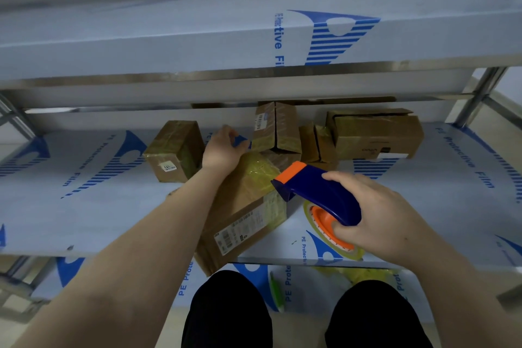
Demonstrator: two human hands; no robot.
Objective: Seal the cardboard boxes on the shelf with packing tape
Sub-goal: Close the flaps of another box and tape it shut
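Right grip [375, 215]: closed around the blue-and-orange tape dispenser [319, 192], whose orange nose points away from me and to the left, at the box.
Task box: the long box [243, 206] lies slantwise on the shelf [84, 192]. Its near corner hangs over the front edge and its long axis runs away to the right.
Key relation: the dispenser's nose sits just over the box's right flank, near the yellowish taped patch [260, 169]. I judge the next pull runs along that long axis.
Left grip [223, 150]: fingers curled over the box's far end, steadying it. It sits right on that line and nearer the seam's far end.
Neighbours: a small taped box [175, 150] stands to the left, an upright box [276, 130] just behind, and a wide box [375, 133] to the right.
Overhead: the upper shelf [197, 37] hangs over the far boxes and limits lift.
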